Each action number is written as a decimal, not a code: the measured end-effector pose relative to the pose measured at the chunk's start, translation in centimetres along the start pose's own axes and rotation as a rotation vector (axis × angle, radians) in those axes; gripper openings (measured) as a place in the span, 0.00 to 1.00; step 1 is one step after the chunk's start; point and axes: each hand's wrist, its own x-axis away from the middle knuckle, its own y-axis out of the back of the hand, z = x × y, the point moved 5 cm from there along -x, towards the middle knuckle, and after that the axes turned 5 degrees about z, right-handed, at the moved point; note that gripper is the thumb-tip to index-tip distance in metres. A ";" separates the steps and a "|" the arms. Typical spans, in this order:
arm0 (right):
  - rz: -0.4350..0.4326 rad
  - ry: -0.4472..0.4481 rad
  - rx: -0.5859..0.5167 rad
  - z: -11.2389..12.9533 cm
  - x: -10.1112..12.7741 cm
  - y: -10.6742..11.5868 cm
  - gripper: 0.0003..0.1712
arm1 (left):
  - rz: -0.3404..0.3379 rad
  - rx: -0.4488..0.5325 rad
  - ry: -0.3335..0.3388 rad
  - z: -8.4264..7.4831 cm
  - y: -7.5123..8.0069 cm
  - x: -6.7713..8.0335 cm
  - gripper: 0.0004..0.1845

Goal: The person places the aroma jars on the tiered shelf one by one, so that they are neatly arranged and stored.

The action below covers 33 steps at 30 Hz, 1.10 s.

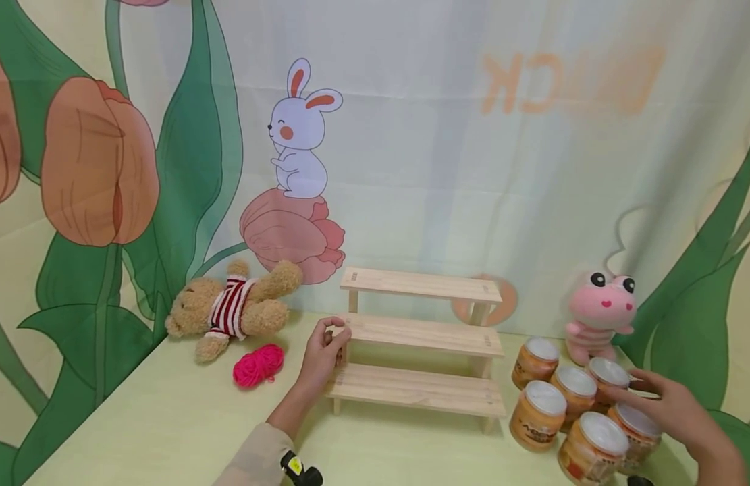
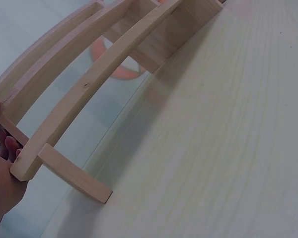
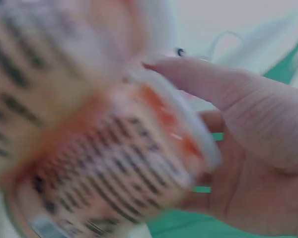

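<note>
Wooden rack held at one end, jars reached at the other.

The rack's [image 1: 418, 337] left end is gripped by the left hand [image 1: 323, 356]. Right of the rack, on the surface [image 1: 168, 418], a jar [image 1: 634, 426] among the cluster is clasped by the right hand [image 1: 669, 405].

left sleeve [image 1: 253, 460]: beige | wrist camera [image 1: 300, 468]: black, yellow mark | hands bare

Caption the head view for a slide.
Left hand grips a wooden shelf; right hand reaches among cans.
</note>
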 end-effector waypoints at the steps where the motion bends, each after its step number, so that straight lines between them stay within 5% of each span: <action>1: 0.016 -0.005 -0.003 -0.1 0.2 0.0 0.57 | 0.000 0.002 0.002 0.0 0.0 0.0 0.14; 8: 0.125 -0.034 -0.155 -3.2 1.3 -0.7 0.49 | 0.021 0.017 0.042 -0.2 0.0 -0.1 0.15; 19: 0.252 0.155 -0.372 -5.5 1.2 -2.4 0.43 | 0.002 0.003 0.031 -0.3 -0.1 0.1 0.15; 28: 0.103 0.054 -0.362 -5.5 1.7 -2.0 0.48 | 0.007 0.003 0.005 -0.2 -0.2 0.0 0.15; 33: -0.008 0.216 -0.499 -5.3 2.1 -0.8 0.24 | 0.006 0.000 -0.002 -0.2 -0.1 0.0 0.14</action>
